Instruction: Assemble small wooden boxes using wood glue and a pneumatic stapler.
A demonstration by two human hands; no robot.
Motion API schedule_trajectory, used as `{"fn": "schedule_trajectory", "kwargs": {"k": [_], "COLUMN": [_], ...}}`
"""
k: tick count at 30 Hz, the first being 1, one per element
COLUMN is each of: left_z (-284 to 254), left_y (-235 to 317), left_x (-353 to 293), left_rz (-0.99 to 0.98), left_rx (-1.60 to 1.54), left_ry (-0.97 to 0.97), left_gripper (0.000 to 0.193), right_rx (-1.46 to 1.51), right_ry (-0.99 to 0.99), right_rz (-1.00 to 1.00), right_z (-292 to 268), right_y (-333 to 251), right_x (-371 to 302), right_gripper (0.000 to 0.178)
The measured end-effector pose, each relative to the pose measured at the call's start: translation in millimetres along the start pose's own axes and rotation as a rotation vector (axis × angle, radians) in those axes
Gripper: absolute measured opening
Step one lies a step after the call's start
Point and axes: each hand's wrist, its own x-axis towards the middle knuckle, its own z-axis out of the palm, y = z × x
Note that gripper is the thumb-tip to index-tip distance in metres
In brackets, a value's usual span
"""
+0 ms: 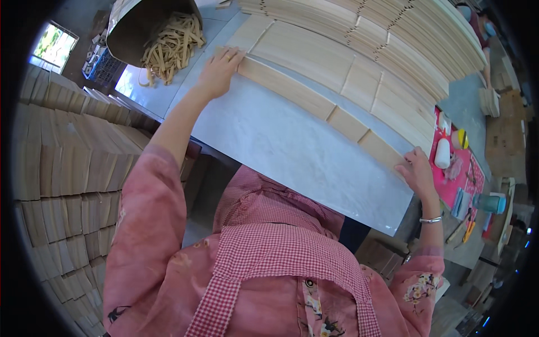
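A long, narrow wooden board (292,85) with grooves across it lies on the white marbled tabletop (281,151) in front of me. My left hand (220,72) is closed over its left end, the fingers pressed together. At the board's right end my right hand (416,169) is closed, thumb and bent fingers against the wood; a silver bangle is on that wrist. Just beyond lies a wider pale wooden panel (320,64) with similar grooves. Behind that a thick stack of grooved boards (387,31) covers the table's far side.
A container (126,39) lies on its side at the far left, thin wooden strips (174,48) spilling out. On the right, a pink mat (449,188) bears a white bottle (442,153) and small tools. Tall wood stacks (73,151) stand left. Another person's arm (487,67) shows far right.
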Motion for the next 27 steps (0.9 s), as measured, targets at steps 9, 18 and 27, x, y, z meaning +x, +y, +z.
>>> {"fn": "schedule_trajectory", "kwargs": {"k": [9, 18, 27], "left_z": [-44.8, -46.4, -40.3], "left_y": [-2.6, 44.5, 25.9], "left_x": [-6.4, -45.3, -36.5], "left_rz": [0.110, 0.130, -0.200], "left_rx": [0.054, -0.111, -0.389], "left_ry": [-0.328, -0.249, -0.419], "left_gripper": [0.010, 0.010, 0.023], "right_rx": [-0.046, -0.017, 0.486], "right_ry": [0.333, 0.280, 0.203], "right_rz": [0.081, 0.200, -0.026], "right_z": [-12.2, 20.0, 46.3], "right_y": [9.4, -59.3, -141.8], "right_x": [1.6, 15.0, -14.7], "right_gripper": [0.016, 0.027, 0.023]}}
